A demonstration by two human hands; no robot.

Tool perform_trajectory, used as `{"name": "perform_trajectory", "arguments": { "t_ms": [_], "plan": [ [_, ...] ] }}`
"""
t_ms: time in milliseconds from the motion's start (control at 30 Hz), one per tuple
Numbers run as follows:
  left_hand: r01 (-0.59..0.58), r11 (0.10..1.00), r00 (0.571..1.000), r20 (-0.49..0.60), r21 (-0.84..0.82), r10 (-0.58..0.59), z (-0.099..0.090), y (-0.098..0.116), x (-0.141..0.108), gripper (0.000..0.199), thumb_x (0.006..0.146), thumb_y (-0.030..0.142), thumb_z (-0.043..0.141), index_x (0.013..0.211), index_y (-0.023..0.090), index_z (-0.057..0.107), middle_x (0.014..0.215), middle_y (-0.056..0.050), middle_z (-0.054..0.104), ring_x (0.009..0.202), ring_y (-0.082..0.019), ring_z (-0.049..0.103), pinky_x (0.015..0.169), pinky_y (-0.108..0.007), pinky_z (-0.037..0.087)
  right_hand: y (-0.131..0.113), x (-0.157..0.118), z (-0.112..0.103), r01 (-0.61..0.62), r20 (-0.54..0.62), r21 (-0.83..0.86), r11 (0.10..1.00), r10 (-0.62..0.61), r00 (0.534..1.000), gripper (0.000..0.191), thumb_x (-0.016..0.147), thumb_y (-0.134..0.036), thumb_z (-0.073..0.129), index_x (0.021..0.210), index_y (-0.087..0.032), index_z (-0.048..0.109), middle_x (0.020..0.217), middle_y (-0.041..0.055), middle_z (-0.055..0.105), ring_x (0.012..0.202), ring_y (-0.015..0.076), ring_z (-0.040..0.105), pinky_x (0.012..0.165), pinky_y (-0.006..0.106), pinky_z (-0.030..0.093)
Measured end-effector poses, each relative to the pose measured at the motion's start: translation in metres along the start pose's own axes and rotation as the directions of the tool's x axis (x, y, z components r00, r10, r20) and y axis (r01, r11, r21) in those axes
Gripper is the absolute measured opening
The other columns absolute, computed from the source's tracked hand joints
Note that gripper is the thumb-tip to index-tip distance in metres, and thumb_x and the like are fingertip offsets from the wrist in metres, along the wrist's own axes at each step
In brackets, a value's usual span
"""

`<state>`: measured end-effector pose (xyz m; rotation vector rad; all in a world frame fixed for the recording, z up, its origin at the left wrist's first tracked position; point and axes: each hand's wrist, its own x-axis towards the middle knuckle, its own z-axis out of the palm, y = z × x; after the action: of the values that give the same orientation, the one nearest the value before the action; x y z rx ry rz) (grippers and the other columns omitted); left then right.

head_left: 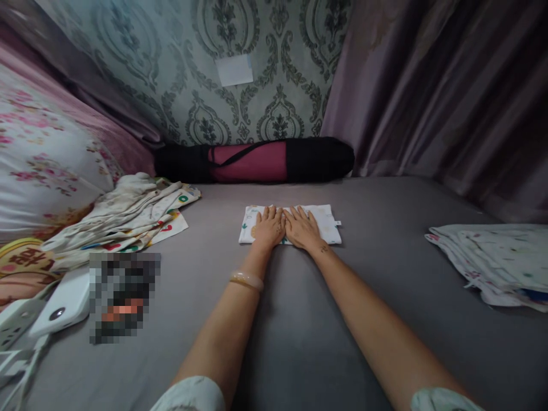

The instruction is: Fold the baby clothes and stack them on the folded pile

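Observation:
A folded white cloth (329, 225) with a small colourful print and a tag at its right edge lies flat in front of me. My left hand (269, 226) rests palm down on its left half, fingers stretched forward. Beside it, my right hand (302, 227) also presses flat on the cloth, with its fingers spread. The two hands touch or nearly touch near the cloth's middle. Neither hand grips anything. Part of the print is hidden under the hands.
Crumpled printed cloths (128, 214) lie at left by a floral pillow (47, 154). A white power bank (64, 302) with a cable sits nearer. A stack of folded cloths (496, 257) lies right. A black and pink long bag (252, 161) stretches along the wall on the grey sheet (299, 331).

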<state>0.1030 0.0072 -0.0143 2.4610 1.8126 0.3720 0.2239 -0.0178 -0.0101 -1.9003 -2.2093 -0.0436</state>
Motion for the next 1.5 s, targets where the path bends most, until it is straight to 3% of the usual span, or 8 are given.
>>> {"name": "perform_trajectory", "arguments": {
  "t_ms": [267, 433, 567, 767, 1067, 1300, 1400, 1500],
  "plan": [
    [0.017, 1.000, 0.998, -0.069, 0.022, -0.015, -0.009, 0.000, -0.008, 0.056, 0.097, 0.044, 0.025, 0.146, 0.021, 0.038, 0.155, -0.010, 0.032, 0.146, -0.032, 0.013, 0.116, -0.055, 0.010, 0.009, -0.002, -0.010, 0.000, -0.039, 0.000, 1.000, 0.000, 0.999, 0.051, 0.097, -0.032, 0.028, 0.147, -0.023, 0.039, 0.155, 0.0074, 0.031, 0.144, 0.0277, 0.020, 0.114, 0.050, 0.015],
    [0.034, 0.999, 0.998, 0.042, 0.013, -0.035, -0.006, -0.002, -0.007, 0.057, 0.097, 0.046, 0.022, 0.148, 0.024, 0.034, 0.156, -0.009, 0.030, 0.144, -0.032, 0.022, 0.115, -0.055, 0.015, 0.007, -0.006, -0.003, -0.007, -0.014, -0.012, 1.000, 0.007, 1.000, 0.051, 0.098, -0.033, 0.028, 0.146, -0.024, 0.040, 0.153, 0.0078, 0.035, 0.142, 0.0274, 0.025, 0.113, 0.051, 0.018],
    [0.030, 0.999, 0.999, 0.035, 0.013, -0.030, -0.004, -0.003, -0.006, 0.058, 0.097, 0.047, 0.022, 0.149, 0.023, 0.033, 0.155, -0.009, 0.030, 0.144, -0.033, 0.022, 0.115, -0.055, 0.016, 0.007, -0.005, -0.003, -0.006, -0.012, -0.011, 1.000, 0.006, 1.000, 0.050, 0.097, -0.033, 0.028, 0.146, -0.024, 0.041, 0.153, 0.0071, 0.035, 0.142, 0.0266, 0.025, 0.113, 0.050, 0.018],
    [0.158, 0.986, 0.978, -0.144, 0.046, -0.150, -0.003, -0.012, -0.007, 0.057, 0.097, 0.044, 0.024, 0.143, 0.016, 0.042, 0.153, -0.014, 0.034, 0.144, -0.034, 0.019, 0.116, -0.054, 0.010, 0.017, -0.005, -0.006, -0.090, -0.079, -0.020, 0.996, 0.088, 0.993, 0.051, 0.097, -0.032, 0.028, 0.145, -0.020, 0.042, 0.153, 0.0092, 0.034, 0.143, 0.0282, 0.022, 0.114, 0.053, 0.012],
    [0.188, 0.982, 0.981, -0.042, 0.021, -0.187, -0.003, -0.020, -0.005, 0.058, 0.097, 0.045, 0.025, 0.145, 0.015, 0.038, 0.153, -0.016, 0.033, 0.143, -0.036, 0.023, 0.113, -0.055, 0.020, 0.020, -0.007, -0.005, -0.112, -0.011, -0.010, 0.994, 0.112, 0.994, 0.052, 0.096, -0.030, 0.028, 0.146, -0.021, 0.040, 0.154, 0.0083, 0.032, 0.141, 0.0282, 0.026, 0.114, 0.052, 0.017],
    [0.253, 0.966, 0.967, -0.019, 0.058, -0.252, -0.010, -0.026, -0.009, 0.062, 0.097, 0.043, 0.017, 0.147, 0.010, 0.034, 0.156, -0.017, 0.025, 0.143, -0.033, 0.023, 0.114, -0.052, 0.020, 0.033, -0.007, -0.004, -0.215, -0.033, -0.001, 0.977, 0.215, 0.976, 0.060, 0.096, -0.032, 0.024, 0.146, 0.000, 0.033, 0.153, 0.0168, 0.032, 0.142, 0.0269, 0.025, 0.116, 0.043, 0.016],
    [0.260, 0.964, 0.965, 0.015, 0.057, -0.261, -0.011, -0.028, -0.008, 0.062, 0.097, 0.045, 0.018, 0.147, 0.011, 0.034, 0.156, -0.016, 0.025, 0.143, -0.031, 0.025, 0.113, -0.050, 0.024, 0.037, -0.006, -0.005, -0.217, 0.013, 0.001, 0.976, 0.217, 0.976, 0.060, 0.096, -0.032, 0.023, 0.146, -0.001, 0.033, 0.153, 0.0165, 0.031, 0.142, 0.0266, 0.025, 0.115, 0.042, 0.017],
    [0.275, 0.960, 0.961, -0.043, 0.060, -0.272, -0.013, -0.033, -0.008, 0.062, 0.097, 0.043, 0.018, 0.145, 0.011, 0.037, 0.155, -0.015, 0.030, 0.143, -0.031, 0.025, 0.114, -0.050, 0.022, 0.044, -0.007, -0.009, -0.234, -0.007, -0.009, 0.972, 0.234, 0.972, 0.059, 0.096, -0.032, 0.022, 0.146, -0.002, 0.034, 0.154, 0.0163, 0.030, 0.143, 0.0267, 0.022, 0.116, 0.042, 0.015]
  ]
}}
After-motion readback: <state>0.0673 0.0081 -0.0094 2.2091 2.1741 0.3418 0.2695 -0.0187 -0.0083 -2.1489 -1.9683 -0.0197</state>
